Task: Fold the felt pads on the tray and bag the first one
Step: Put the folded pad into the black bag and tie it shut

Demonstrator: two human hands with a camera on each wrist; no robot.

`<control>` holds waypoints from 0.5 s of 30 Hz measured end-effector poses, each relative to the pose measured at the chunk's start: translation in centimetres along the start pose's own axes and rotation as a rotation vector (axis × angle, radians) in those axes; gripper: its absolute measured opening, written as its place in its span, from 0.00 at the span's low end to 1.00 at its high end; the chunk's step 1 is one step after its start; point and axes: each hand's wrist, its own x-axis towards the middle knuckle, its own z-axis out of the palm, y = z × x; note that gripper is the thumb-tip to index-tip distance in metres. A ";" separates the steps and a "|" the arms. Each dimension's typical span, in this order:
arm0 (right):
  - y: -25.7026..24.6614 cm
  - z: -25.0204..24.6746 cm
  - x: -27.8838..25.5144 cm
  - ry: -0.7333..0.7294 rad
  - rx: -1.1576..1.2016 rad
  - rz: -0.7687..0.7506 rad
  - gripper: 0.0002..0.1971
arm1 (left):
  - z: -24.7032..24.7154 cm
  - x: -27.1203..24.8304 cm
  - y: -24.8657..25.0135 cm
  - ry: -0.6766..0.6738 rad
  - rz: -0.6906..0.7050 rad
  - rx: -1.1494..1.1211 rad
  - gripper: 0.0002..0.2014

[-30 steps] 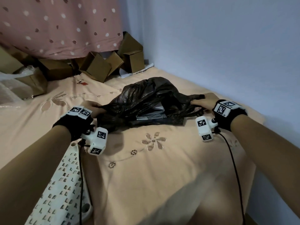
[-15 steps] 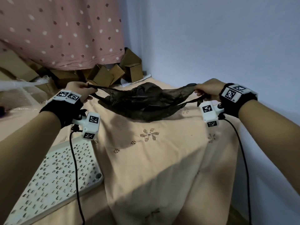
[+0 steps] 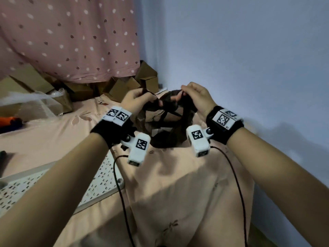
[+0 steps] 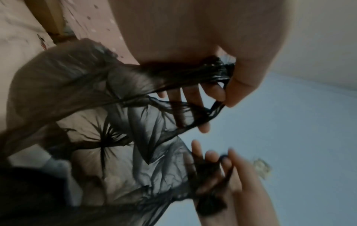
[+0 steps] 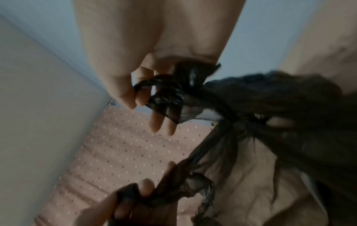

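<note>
above the bed point(image 3: 178, 193), the left hand point(image 3: 136, 100) and right hand point(image 3: 197, 98) are each pinching a bag point(image 3: 165, 129) handle, drawing them together, probably for tying; something pale, perhaps the pad, is sitting inside.

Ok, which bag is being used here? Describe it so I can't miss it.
Look at the peach bedsheet by the blue wall. Above it, both hands hold a thin black plastic bag by its handles. It is the only dark, see-through thing there, unlike the brown cardboard boxes behind.

Hands point(image 3: 167, 100) on black bag point(image 3: 165, 127)
</note>
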 end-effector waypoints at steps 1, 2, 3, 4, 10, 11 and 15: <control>0.7 0.6 -0.5 -0.005 -0.019 -0.012 0.17 | 0.5 -0.5 -0.5 -0.054 0.003 0.032 0.11; 1.4 1.2 -1.0 -0.020 -0.080 -0.025 0.16 | 1.1 -1.0 -1.0 -0.109 0.011 0.060 0.12; 2.0 1.8 -1.6 -0.050 -0.141 -0.033 0.14 | 1.8 -1.6 -1.5 -0.156 0.028 0.093 0.13; 2.6 2.3 -2.1 -0.079 -0.189 -0.024 0.12 | 2.4 -2.2 -2.2 -0.190 0.045 0.132 0.13; 5.6 3.1 -5.2 -0.068 -0.320 0.240 0.10 | 4.4 -4.5 -5.0 -0.161 -0.111 0.099 0.16; 6.2 3.0 -5.5 -0.056 -0.323 0.248 0.09 | 4.6 -4.8 -5.3 -0.138 -0.150 0.040 0.16; 7.7 2.9 -6.0 -0.016 -0.095 0.309 0.05 | 5.4 -5.3 -6.7 -0.140 -0.140 0.007 0.12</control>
